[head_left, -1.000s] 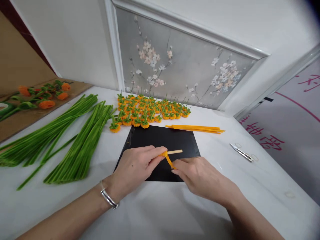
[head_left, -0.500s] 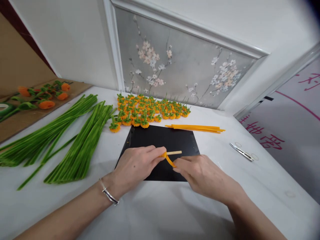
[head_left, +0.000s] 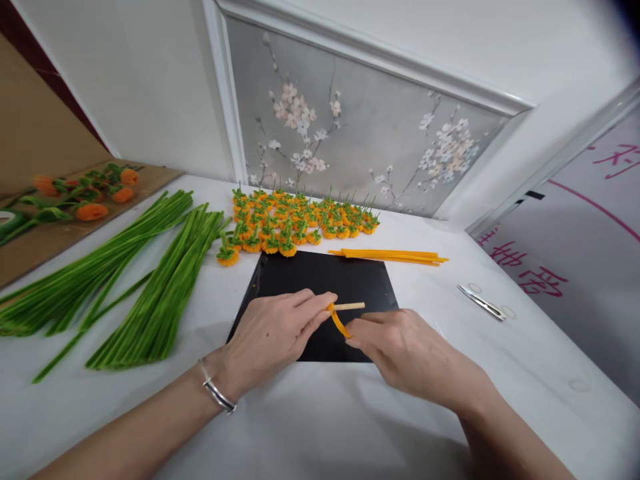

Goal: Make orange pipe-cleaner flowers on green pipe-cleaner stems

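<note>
My left hand (head_left: 280, 327) is closed around a thin wooden stick (head_left: 351, 306), whose pale end sticks out to the right past the fingertips. An orange pipe cleaner (head_left: 340, 325) is looped on the stick at those fingertips and curves down to my right hand (head_left: 400, 350). The right thumb and fingers pinch the pipe cleaner; its far end is hidden in the hand. Both hands are above a black mat (head_left: 315, 273). Just behind the mat lies a small bundle of orange pipe cleaners (head_left: 395, 255).
Many small orange pipe-cleaner flowers (head_left: 300, 217) with green stems stand at the back. Green pipe cleaners (head_left: 160, 300) lie in bundles on the left, near finished flowers (head_left: 93, 212) on cardboard (head_left: 30, 257). Thread snips (head_left: 481, 303) lie on the right. A wall panel (head_left: 360, 133) rises behind.
The hands stay nearly in place, with the left fingers shifted slightly right along the stick. The whole view has moved a little.
</note>
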The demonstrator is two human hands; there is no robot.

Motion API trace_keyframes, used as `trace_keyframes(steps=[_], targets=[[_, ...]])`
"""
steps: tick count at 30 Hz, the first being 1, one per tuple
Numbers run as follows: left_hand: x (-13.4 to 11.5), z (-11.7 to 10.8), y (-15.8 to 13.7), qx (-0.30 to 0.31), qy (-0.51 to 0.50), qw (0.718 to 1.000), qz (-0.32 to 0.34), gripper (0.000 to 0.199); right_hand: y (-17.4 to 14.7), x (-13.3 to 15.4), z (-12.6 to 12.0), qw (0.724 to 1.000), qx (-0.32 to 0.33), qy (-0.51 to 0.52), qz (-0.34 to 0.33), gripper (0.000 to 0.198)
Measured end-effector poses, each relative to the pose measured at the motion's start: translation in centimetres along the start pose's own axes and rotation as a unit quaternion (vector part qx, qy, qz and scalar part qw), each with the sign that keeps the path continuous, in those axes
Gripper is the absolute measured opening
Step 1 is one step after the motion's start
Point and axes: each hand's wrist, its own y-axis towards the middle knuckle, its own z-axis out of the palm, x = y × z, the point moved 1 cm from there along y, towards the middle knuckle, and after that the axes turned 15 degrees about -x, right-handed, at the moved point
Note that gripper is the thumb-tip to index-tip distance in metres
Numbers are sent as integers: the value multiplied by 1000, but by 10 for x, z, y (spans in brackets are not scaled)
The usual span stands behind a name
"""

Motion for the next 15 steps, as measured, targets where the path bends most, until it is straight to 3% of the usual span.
trace_keyframes(steps=[4,8,15], targets=[[1,0,0,29,-14,999,-7,37,-1,-2,0,1000,-4,-6,2,24],[2,2,0,14,-35,999,-17,27,-1,-3,2,1000,-1,-9,-1,25],[3,2,0,29,-178,983,-45,22,1,-1,2,1000,18,-2,-5,25]])
